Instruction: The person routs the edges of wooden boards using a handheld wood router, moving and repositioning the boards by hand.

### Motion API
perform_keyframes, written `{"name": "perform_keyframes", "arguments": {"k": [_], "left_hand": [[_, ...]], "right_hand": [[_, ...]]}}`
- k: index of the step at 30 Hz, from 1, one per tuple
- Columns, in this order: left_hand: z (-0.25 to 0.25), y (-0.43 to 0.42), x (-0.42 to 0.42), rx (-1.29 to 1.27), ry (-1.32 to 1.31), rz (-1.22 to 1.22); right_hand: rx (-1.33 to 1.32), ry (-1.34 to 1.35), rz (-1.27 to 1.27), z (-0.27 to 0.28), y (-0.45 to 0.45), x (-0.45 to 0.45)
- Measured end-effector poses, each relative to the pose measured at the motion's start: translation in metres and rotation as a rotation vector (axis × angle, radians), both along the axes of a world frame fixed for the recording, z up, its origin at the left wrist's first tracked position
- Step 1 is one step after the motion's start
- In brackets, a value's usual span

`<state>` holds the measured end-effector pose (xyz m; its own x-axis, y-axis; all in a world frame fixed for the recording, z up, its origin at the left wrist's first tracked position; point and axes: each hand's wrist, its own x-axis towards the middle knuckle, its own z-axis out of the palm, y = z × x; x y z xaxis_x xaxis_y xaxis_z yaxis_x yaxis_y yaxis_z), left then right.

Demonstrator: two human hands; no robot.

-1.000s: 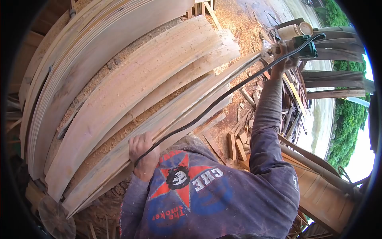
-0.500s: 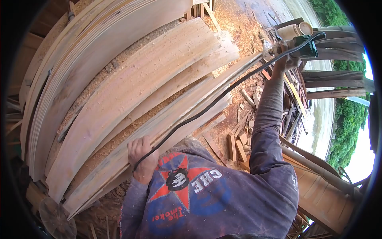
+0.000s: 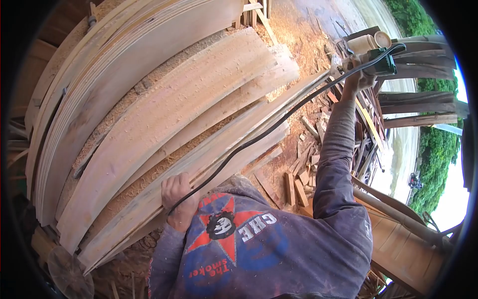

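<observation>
At the far end of a long curved wooden plank [image 3: 259, 122], my right hand [image 3: 359, 79] is closed around a green electric planer [image 3: 382, 62], with my arm stretched out. The planer's base is partly hidden by the hand. A black power cord [image 3: 259, 137] runs from the tool back along the plank. It crosses my left hand [image 3: 180, 197], whose fingers are curled over the near part of the plank, close to my body. The undersides of those fingers are hidden.
Wide curved boards [image 3: 164, 109] covered with shavings lie on the left, with a stack of boards [image 3: 124, 65] behind. Wood offcuts [image 3: 297, 189] and sawdust litter the ground. A cream bucket [image 3: 361, 44] is beyond the planer. Curved planks [image 3: 418, 107] stand at right.
My right hand and the planer have shifted slightly. The left hand keeps its place on the plank. Something resembling a rider on a motorbike has appeared on the road at right.
</observation>
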<state>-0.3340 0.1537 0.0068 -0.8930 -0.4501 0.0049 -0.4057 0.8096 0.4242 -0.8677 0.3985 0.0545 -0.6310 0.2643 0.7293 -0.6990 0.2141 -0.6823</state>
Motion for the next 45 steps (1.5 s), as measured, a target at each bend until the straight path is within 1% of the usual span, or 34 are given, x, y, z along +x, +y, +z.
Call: {"name": "perform_keyframes", "arguments": {"k": [2, 6, 8, 9, 10, 12, 14, 15, 17, 18, 19, 20, 21, 23, 26, 27, 28, 29, 31, 32, 34, 36, 37, 38, 40, 42, 43, 45], "left_hand": [[0.000, 0.000, 0.001, 0.012, 0.021, -0.008], [-0.001, 0.001, 0.006, 0.016, -0.007, 0.001], [0.001, 0.000, 0.005, 0.067, -0.016, 0.015], [0.001, 0.001, 0.005, 0.059, 0.003, 0.019], [-0.001, 0.001, 0.005, 0.055, 0.004, 0.021], [-0.005, 0.001, 0.008, 0.060, 0.030, 0.011], [-0.006, 0.001, 0.010, 0.045, 0.037, 0.006], [-0.006, 0.002, 0.011, 0.042, 0.039, -0.006], [-0.007, 0.000, 0.016, 0.033, 0.040, -0.003], [-0.007, -0.002, 0.021, 0.048, 0.044, -0.016], [-0.007, -0.003, 0.028, 0.064, 0.046, -0.026], [-0.007, -0.005, 0.037, 0.058, 0.039, -0.008], [-0.008, -0.009, 0.048, 0.069, 0.028, 0.026], [-0.004, -0.019, 0.072, 0.117, -0.004, 0.101], [-0.005, -0.037, 0.116, 0.117, -0.060, 0.157], [-0.002, -0.043, 0.130, 0.163, -0.121, 0.213], [0.002, -0.050, 0.143, 0.155, -0.120, 0.225], [0.005, -0.057, 0.156, 0.197, -0.169, 0.268], [0.005, -0.070, 0.182, 0.267, -0.218, 0.353], [0.006, -0.074, 0.194, 0.268, -0.217, 0.366], [0.009, -0.081, 0.221, 0.140, -0.145, 0.331], [0.011, -0.092, 0.247, 0.182, -0.182, 0.365], [0.009, -0.098, 0.260, 0.264, -0.203, 0.425], [0.007, -0.104, 0.273, 0.347, -0.222, 0.483], [0.004, -0.117, 0.302, 0.349, -0.240, 0.513], [0.005, -0.127, 0.328, 0.287, -0.238, 0.481], [0.009, -0.129, 0.339, 0.194, -0.235, 0.499], [0.012, -0.135, 0.362, 0.151, -0.235, 0.515]], "right_hand": [[-0.023, -0.008, -0.067, -0.001, 0.001, -0.002], [0.005, -0.054, -0.066, -0.011, 0.014, -0.004], [0.118, -0.107, -0.042, -0.014, 0.016, 0.011], [0.233, -0.052, -0.068, -0.018, 0.018, 0.018], [0.342, 0.010, -0.097, -0.010, 0.008, 0.036], [0.155, -0.127, 0.043, 0.004, -0.016, 0.089], [0.169, -0.118, 0.088, -0.001, -0.019, 0.115], [0.244, -0.062, 0.094, -0.002, -0.020, 0.127], [0.114, -0.125, 0.177, 0.002, -0.038, 0.163], [0.110, -0.125, 0.192, 0.004, -0.040, 0.178], [0.088, -0.154, 0.271, 0.005, -0.043, 0.192], [0.066, -0.186, 0.351, 0.004, -0.045, 0.204], [0.109, -0.179, 0.339, 0.001, -0.045, 0.214], [0.072, -0.146, 0.384, -0.005, -0.053, 0.235], [0.022, -0.102, 0.479, 0.002, -0.071, 0.279], [0.076, -0.116, 0.527, 0.005, -0.075, 0.293], [0.130, -0.129, 0.574, 0.010, -0.082, 0.309], [0.100, -0.108, 0.652, 0.017, -0.094, 0.326], [0.079, -0.181, 0.746, 0.015, -0.102, 0.354], [0.135, -0.177, 0.750, 0.009, -0.102, 0.361], [0.234, -0.183, 0.804, 0.006, -0.110, 0.385], [0.278, -0.194, 0.866, 0.007, -0.121, 0.416], [0.339, -0.213, 0.894, 0.008, -0.126, 0.429], [0.343, -0.233, 0.922, 0.010, -0.135, 0.444], [0.353, -0.273, 0.975, 0.015, -0.152, 0.473], [0.476, -0.239, 1.128, 0.017, -0.167, 0.496], [0.401, -0.391, 1.266, 0.014, -0.176, 0.509], [0.447, -0.383, 1.324, 0.011, -0.194, 0.537]]}}
